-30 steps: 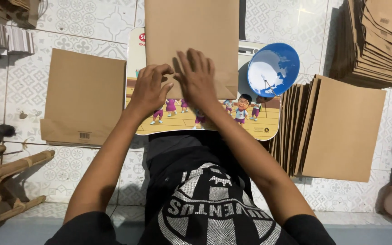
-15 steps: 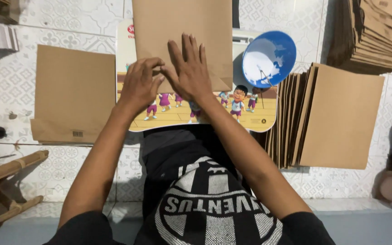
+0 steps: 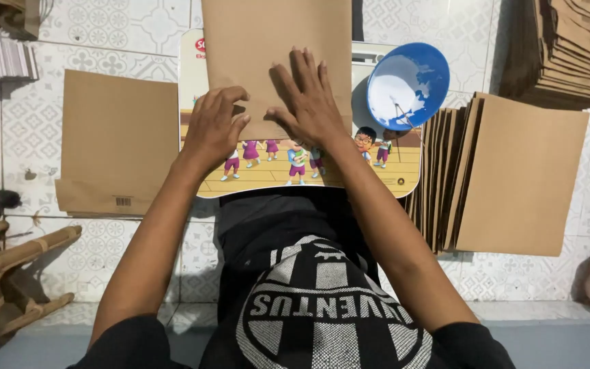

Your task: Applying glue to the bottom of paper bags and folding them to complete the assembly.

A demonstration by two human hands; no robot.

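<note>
Far to the left of the left hand (image 3: pixel 214 130), a finished brown paper bag (image 3: pixel 117 140) lies flat on the tiled floor (image 3: pixel 131 31), well apart from the work. The left hand is curled, its fingertips bearing down on the near edge of the brown paper sheet (image 3: pixel 274 48) without gripping it. That sheet lies on a small lap table (image 3: pixel 377 181) with a cartoon picture on top, and reaches away from both hands past the table's far edge.

Just beside it, the right hand (image 3: pixel 312 102) lies flat with spread fingers, palm on the sheet's near part, grasping nothing. Because neither hand pinches the paper, uneven pressure could probably let the sheet slide on the smooth table top, and a crease pressed there would come out crooked.

To the right of the right hand, a blue bowl (image 3: pixel 408 85) with white paste and a thin stick sits tilted at the table's far corner. A wide sweep of that hand or forearm could tip it and smear paste on the fanned stack of brown sheets (image 3: pixel 513 178) further right. Beyond those, another pile of bags (image 3: pixel 568 58) sits well clear.
</note>
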